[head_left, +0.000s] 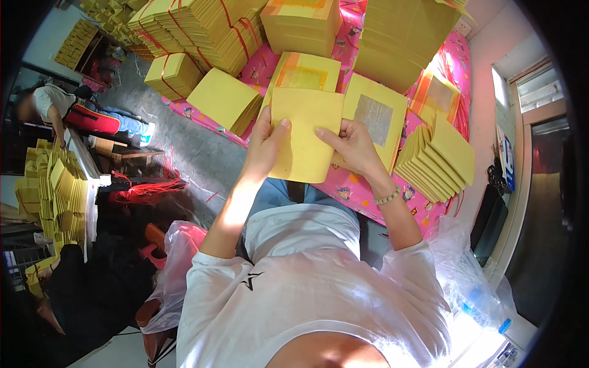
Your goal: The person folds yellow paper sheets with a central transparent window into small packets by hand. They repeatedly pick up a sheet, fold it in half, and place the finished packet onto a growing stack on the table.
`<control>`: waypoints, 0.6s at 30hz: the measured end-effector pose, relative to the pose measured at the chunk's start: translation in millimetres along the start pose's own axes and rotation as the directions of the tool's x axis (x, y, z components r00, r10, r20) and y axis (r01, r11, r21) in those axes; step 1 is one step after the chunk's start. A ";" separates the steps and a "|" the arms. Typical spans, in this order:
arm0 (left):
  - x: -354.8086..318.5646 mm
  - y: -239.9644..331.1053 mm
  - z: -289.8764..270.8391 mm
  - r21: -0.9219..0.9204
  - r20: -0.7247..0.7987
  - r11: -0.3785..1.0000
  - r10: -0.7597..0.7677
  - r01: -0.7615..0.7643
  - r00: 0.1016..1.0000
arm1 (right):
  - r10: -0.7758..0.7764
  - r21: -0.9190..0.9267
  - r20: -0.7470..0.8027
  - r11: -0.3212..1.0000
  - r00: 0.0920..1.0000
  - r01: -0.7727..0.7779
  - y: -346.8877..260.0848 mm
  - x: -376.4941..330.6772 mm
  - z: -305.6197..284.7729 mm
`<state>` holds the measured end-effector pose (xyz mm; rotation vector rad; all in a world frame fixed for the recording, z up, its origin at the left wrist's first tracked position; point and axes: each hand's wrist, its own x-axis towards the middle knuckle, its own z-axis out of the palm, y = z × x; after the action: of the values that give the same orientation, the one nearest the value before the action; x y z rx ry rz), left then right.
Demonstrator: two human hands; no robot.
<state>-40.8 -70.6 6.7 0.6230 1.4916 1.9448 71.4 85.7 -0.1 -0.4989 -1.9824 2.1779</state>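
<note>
Between both hands I hold a yellow paper piece (307, 135), roughly rectangular, upright in front of my waist; whether it is one sheet or a few, I cannot tell. My left hand (267, 145) grips its left edge with the thumb on the near face. On the opposite edge my right hand (356, 146) pinches it the same way, a beaded bracelet (387, 196) on that wrist. Just behind it lies a yellow stack with an orange-bordered patch (302, 76). Right of that rests a yellow stack with a silver-grey square (374, 118).
Tall yellow paper stacks tied with red cord (199, 30) stand on the pink patterned cloth (346, 195). Fanned yellow bundles (432, 161) lie at right. Clear plastic (460, 270) sits by my right elbow. At left, a person in a red apron (92, 119) works at a table of yellow bundles.
</note>
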 end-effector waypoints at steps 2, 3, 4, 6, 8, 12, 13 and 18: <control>1.2 0.0 0.4 0.006 -0.012 1.000 -0.001 0.001 1.000 | -0.029 0.041 -0.009 0.999 1.000 0.029 1.1 1.6 1.3; 1.2 0.2 0.2 0.010 -0.018 1.000 0.000 0.001 1.000 | -0.044 0.061 -0.014 0.997 0.999 0.045 1.8 2.7 1.9; 0.5 1.5 0.9 -0.002 -0.027 1.000 0.000 0.000 1.000 | -0.038 0.055 -0.005 0.998 0.999 0.038 2.2 3.5 1.6; -0.6 4.6 3.0 -0.028 -0.047 1.000 0.002 -0.003 0.999 | -0.026 0.042 0.015 0.999 1.000 0.026 2.2 3.8 1.0; 1.5 5.0 0.8 0.003 -0.049 1.000 0.012 -0.012 0.999 | 0.106 0.087 0.054 0.990 0.993 -0.110 -1.1 0.2 1.9; 3.6 1.5 -2.8 0.046 -0.034 0.999 -0.002 0.003 0.999 | 0.095 0.120 0.093 0.987 0.991 -0.106 4.4 1.9 -1.2; 3.3 1.3 -1.4 0.019 -0.051 1.000 -0.005 0.006 0.999 | 0.111 0.106 0.095 0.987 0.989 -0.121 3.8 1.0 -1.6; 4.6 1.1 -4.9 -0.077 -0.061 0.997 -0.037 0.032 0.997 | 0.250 -0.089 0.116 0.967 0.961 -0.240 -13.5 -5.9 -2.7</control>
<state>-47.5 -70.9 6.5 0.5050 1.4491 2.0007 76.4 87.8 13.9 -0.6660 -2.1791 2.3382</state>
